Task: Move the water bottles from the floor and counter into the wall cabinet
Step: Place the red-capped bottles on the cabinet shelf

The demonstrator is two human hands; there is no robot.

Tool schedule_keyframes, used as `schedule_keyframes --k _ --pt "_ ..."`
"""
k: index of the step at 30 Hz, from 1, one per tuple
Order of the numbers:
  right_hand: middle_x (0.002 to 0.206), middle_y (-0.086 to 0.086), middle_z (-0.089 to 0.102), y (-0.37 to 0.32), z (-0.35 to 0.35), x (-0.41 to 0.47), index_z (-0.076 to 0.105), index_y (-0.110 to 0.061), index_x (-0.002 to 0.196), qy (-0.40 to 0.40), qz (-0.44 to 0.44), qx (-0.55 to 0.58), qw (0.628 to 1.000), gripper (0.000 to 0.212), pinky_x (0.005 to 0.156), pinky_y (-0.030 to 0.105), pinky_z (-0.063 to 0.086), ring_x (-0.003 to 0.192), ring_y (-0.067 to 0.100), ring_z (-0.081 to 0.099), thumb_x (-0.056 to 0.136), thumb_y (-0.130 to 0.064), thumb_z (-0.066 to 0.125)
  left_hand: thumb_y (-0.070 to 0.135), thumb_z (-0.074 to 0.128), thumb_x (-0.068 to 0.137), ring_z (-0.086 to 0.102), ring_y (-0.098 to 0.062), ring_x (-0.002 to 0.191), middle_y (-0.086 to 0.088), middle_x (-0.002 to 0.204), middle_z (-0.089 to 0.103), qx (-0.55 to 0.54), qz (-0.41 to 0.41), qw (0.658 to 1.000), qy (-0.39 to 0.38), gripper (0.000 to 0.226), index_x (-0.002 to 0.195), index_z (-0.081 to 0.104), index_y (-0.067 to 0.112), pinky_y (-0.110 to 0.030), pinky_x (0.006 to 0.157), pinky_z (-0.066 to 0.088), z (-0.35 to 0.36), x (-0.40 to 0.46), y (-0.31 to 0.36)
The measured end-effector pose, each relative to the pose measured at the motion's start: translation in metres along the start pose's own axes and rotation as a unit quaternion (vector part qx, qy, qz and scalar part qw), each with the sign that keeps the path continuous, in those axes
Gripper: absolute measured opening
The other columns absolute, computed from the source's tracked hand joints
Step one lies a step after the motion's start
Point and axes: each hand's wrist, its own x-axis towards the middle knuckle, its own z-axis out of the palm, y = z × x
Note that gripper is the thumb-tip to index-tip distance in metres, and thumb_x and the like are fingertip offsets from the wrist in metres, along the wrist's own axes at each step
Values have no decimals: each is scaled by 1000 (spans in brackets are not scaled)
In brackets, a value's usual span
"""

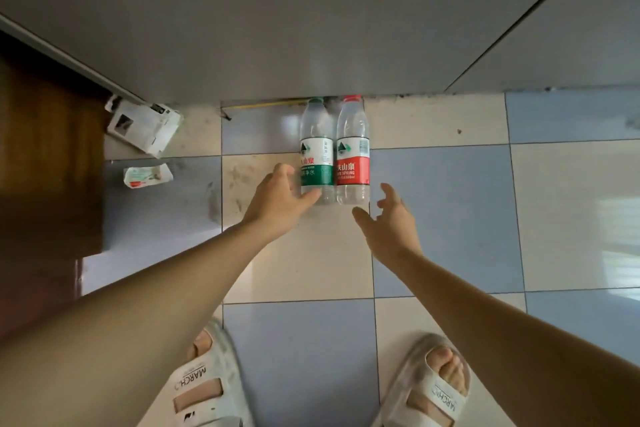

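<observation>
Two clear water bottles stand upright side by side on the tiled floor, against the base of the grey cabinet (311, 45). The green-label bottle (317, 156) has a green cap; the red-label bottle (353, 152) has a red cap. My left hand (280, 199) reaches to the green-label bottle's lower left side; its thumb touches the clear base and its fingers curve beside the label without wrapping it. My right hand (389, 222) hovers with fingers spread just below and right of the red-label bottle, a small gap away from it.
A white cardboard box (143, 126) and a crumpled wrapper (147, 175) lie on the floor at the left, beside a dark wooden door (45, 166). My feet in white slippers (207, 392) stand at the bottom. Blue and cream floor tiles (450, 211) extend to the right.
</observation>
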Motion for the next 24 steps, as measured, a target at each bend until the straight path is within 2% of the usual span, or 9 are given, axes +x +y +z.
schedule_keyframes --k 4,7,11,13,15,18,20,21,24 --pt "149 11 47 7 18 45 26 -16 157 21 0 14 1000 84 106 46 47 131 28 51 91 -44 70 41 80 84 61 -25 113 -5 130 60 -86 -23 996 27 76 141 39 12 -49 91 57 35 30 -9" --pt "134 7 59 7 26 63 45 -18 144 26 -5 36 999 67 100 46 52 119 26 59 87 -37 74 32 80 85 63 -27 112 -5 134 60 -123 -47 990 54 73 142 41 12 -49 84 61 58 38 -12" --pt "114 4 68 19 24 51 53 -18 127 -6 42 54 998 56 75 39 60 92 23 69 80 -30 82 29 83 82 63 -29 106 -7 129 58 -110 -94 989 7 68 136 45 13 -50 74 63 59 25 -18" --pt "112 2 67 31 22 34 50 -18 124 -46 72 41 996 54 60 28 52 82 14 65 82 -27 83 26 82 84 63 -27 105 -4 127 59 -51 -97 993 -47 63 134 46 13 -49 76 62 56 7 -24" --pt "110 1 65 43 20 20 48 -17 127 -77 93 18 993 53 55 20 45 78 7 59 85 -26 79 22 78 86 63 -21 97 -1 121 62 -2 -91 991 -95 59 134 46 15 -42 73 61 55 -11 -33" --pt "113 2 62 46 13 15 46 -15 140 -73 96 -7 993 58 53 15 40 80 8 58 91 -29 72 26 79 85 60 -15 94 1 116 64 1 -74 994 -84 58 132 48 15 -25 67 47 51 -20 -37" --pt "125 4 61 42 8 23 43 -16 145 -65 79 -11 995 64 64 19 45 92 14 58 91 -31 73 35 80 84 60 -17 101 1 118 63 -12 -71 996 -50 60 130 48 14 -23 69 43 46 -10 -32" --pt "129 5 60 39 6 29 42 -17 146 -64 71 -9 995 66 65 21 46 95 15 57 90 -32 73 38 79 85 60 -18 102 1 117 62 -14 -68 997 -34 61 130 47 13 -23 69 42 45 -3 -27" --pt "134 7 57 30 6 49 37 -19 150 -67 54 14 996 74 57 19 45 98 19 59 88 -34 75 43 77 86 63 -27 107 -6 121 62 -19 -57 998 4 72 138 41 9 -32 79 52 48 22 -11"
